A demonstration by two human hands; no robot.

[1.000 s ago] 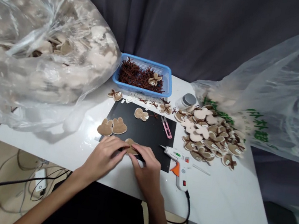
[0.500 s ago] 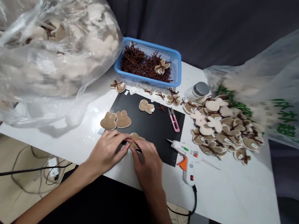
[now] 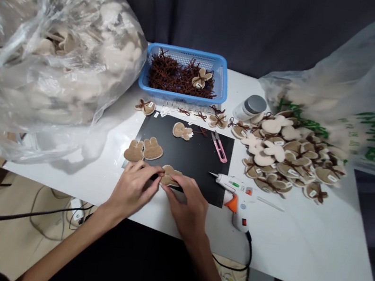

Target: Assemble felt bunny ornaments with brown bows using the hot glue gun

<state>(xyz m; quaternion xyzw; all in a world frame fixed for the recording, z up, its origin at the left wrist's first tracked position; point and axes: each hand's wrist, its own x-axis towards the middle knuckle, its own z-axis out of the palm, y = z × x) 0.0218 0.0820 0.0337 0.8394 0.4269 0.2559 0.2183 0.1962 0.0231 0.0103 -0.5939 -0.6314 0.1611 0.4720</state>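
A tan fabric bunny patch [image 3: 170, 176] is held at the near edge of the black mat [image 3: 191, 160]. My left hand [image 3: 137, 185] pinches its left end between thumb and fingertips. On the opposite end, my right hand [image 3: 188, 203] grips it the same way, fingers closed. Two more tan bunny patches lie just beyond my left hand, the nearer one [image 3: 134, 151] touching the other [image 3: 153, 148]. Farther up the mat rests another bunny patch [image 3: 182, 131] with a small white tag, beside a brown bow.
Right of the mat lie a white glue gun [image 3: 237, 187] and pink thread snips [image 3: 220, 147]. A heap of bow-tied bunny patches [image 3: 288, 162] covers the right side, by a grey-lidded jar [image 3: 252, 106]. A blue basket [image 3: 180, 97] holds brown bows. Large plastic bags [image 3: 63, 43] flank the table.
The camera view has shifted slightly. My fingers have spread a little apart along the bunny patch, so more of it shows between my hands. The other things stay in place.
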